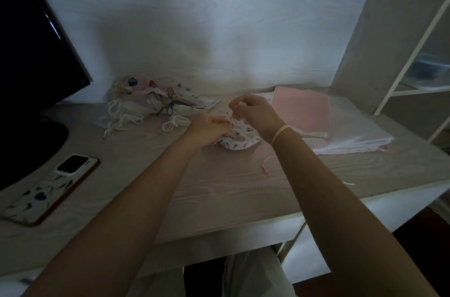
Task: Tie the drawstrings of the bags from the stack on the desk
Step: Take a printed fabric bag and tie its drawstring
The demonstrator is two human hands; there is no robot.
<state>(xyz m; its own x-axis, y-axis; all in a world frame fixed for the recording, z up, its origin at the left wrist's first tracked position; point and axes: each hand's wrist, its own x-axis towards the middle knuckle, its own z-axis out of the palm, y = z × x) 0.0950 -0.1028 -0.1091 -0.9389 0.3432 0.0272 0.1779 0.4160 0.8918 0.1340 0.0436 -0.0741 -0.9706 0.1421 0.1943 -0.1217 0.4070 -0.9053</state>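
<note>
Both hands [209, 126] [253, 111] pinch the patterned bag [239, 137].

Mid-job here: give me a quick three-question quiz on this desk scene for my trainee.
1. True or false: both hands, left hand and right hand, pinch at the patterned bag.
2. Which side of that bag is the flat stack of bags? A) left B) right
3. Fill in: the tied bags lie beside the dark ____.

Key: 1 true; 2 B; 3 monitor.
</note>
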